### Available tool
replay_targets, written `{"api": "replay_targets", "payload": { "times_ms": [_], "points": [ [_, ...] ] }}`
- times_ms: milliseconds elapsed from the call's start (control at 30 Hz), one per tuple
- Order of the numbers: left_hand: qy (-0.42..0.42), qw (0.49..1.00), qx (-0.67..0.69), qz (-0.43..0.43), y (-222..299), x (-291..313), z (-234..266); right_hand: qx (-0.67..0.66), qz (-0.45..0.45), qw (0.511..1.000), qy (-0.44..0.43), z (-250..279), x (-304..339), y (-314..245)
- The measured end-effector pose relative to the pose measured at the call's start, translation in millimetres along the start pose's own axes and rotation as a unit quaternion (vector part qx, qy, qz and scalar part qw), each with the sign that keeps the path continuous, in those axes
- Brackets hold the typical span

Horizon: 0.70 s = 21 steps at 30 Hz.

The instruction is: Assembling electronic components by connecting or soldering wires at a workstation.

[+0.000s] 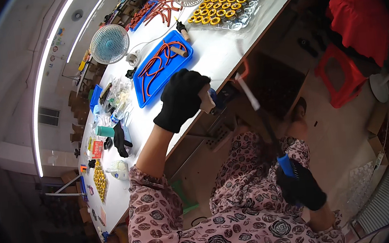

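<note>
My right hand (301, 186), in a black glove, is closed round the blue handle of a long tool with a dark shaft and pale tip, which looks like a soldering iron (264, 119). It points up and away over the table's near edge. A blurred reddish wire (245, 69) curves close to its tip. My left hand (183, 99), also black-gloved, is closed on a pale, blocky piece (206, 100) at the table edge; the fingers hide most of it. Just beyond it lies a blue tray (157, 97) holding red-brown wires (152, 71) and a wooden-handled tool (179, 51).
Yellow ring-shaped parts (223, 5) fill a clear plastic tray at the far end. Two small fans (110, 44) stand on the white table (145, 140). A teal roll (105, 132) lies on the left. A red stool (340, 77) and a person in red (355, 17) are at right.
</note>
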<state>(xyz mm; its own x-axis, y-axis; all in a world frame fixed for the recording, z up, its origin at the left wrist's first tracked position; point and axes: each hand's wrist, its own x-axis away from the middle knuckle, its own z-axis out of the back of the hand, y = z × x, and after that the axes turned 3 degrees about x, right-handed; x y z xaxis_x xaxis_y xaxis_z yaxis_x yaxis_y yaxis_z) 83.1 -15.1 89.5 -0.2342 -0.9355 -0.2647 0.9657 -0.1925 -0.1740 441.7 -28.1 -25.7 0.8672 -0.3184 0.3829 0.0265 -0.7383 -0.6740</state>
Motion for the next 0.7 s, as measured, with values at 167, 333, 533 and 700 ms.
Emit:
{"api": "replay_targets", "payload": {
  "times_ms": [167, 333, 533, 700],
  "points": [
    [0.117, 0.988, 0.086, 0.048, -28, -51, 4, 0.551, 0.340, 0.673, 0.358, -25, -65, 7],
    [0.094, 0.966, 0.194, 0.141, -61, -53, -6, 0.082, 0.006, 0.994, 0.072, -42, -53, -15],
    [0.115, 0.859, 0.313, 0.389, -65, -27, -22, -0.110, -0.151, 0.972, -0.142, -49, -62, 3],
    [0.104, 0.767, 0.457, 0.437, -75, -3, -39, -0.282, -0.094, 0.930, -0.217, -98, -95, 1]
  ]
}}
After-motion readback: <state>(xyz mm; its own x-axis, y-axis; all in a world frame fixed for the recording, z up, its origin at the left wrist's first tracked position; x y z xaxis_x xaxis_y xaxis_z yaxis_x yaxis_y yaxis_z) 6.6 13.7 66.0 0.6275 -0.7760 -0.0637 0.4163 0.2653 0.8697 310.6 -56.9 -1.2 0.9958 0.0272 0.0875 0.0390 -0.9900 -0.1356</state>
